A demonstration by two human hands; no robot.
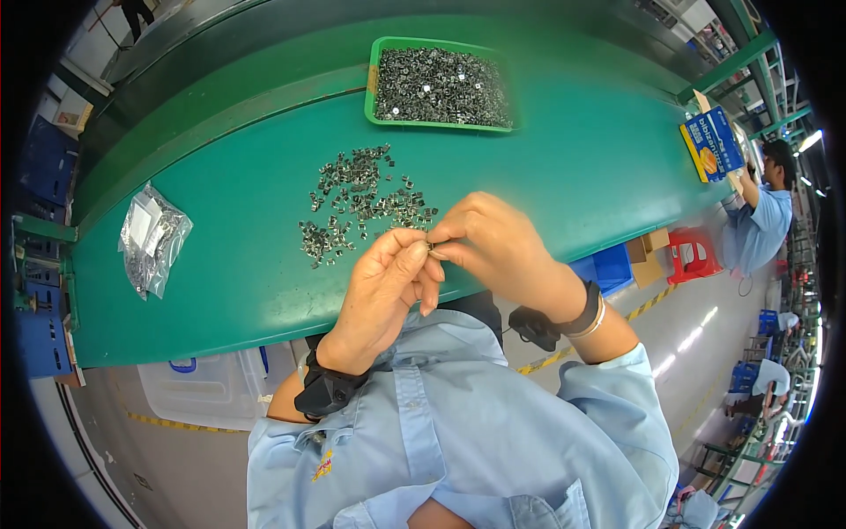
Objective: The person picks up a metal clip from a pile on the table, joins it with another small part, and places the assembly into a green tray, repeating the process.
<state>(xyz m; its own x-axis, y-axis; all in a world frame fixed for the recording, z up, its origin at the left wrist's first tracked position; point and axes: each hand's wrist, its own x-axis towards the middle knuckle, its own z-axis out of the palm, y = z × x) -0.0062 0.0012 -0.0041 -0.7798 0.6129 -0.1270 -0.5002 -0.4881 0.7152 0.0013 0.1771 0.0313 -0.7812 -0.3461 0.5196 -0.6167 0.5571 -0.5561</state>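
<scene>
Near the table's front edge my two hands meet, fingertip to fingertip. My left hand [388,282] is closed, its thumb and forefinger pinching a small dark metal part [430,248]. From the other side my right hand [485,236] pinches the same part between thumb and forefinger. Most of the part is hidden by the fingers, so its exact shape does not show. Just beyond my hands lies a loose pile of small metal parts [361,198], silver and black, spread over the green tabletop [238,238].
A green tray [374,99] full of similar parts stands at the back. A clear plastic bag [152,238] lies at left. A blue and yellow box [712,145] sits at far right near a co-worker [762,220]. Below are a red stool [692,256] and a blue bin [608,269].
</scene>
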